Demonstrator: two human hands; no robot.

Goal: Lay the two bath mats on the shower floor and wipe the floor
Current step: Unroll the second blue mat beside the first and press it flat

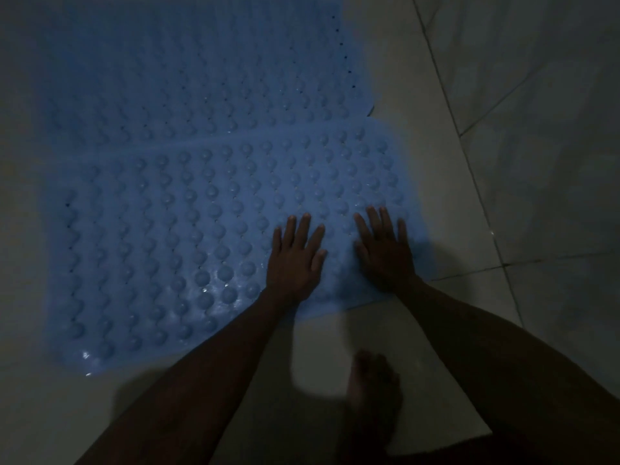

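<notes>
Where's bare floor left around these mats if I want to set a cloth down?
Bare tile runs along the right edge of the near mat, out to the wall. More lies below that mat, left of the foot. The far mat fills the top left. Both hands crowd the near mat's right end.

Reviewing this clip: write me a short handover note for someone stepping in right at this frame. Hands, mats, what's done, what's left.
Left hand: flat, fingers spread, pressing the near mat.
Right hand: flat beside it, pressing the same mat near its right edge.
Far mat: lying flat on the tiled floor; the near mat's top edge appears to overlap it slightly.
Done: both blue mats are down.
Left: finish pressing the near mat, then wipe the floor. No cloth is in view.
A bare foot stands on the tiles below the mats.
</notes>
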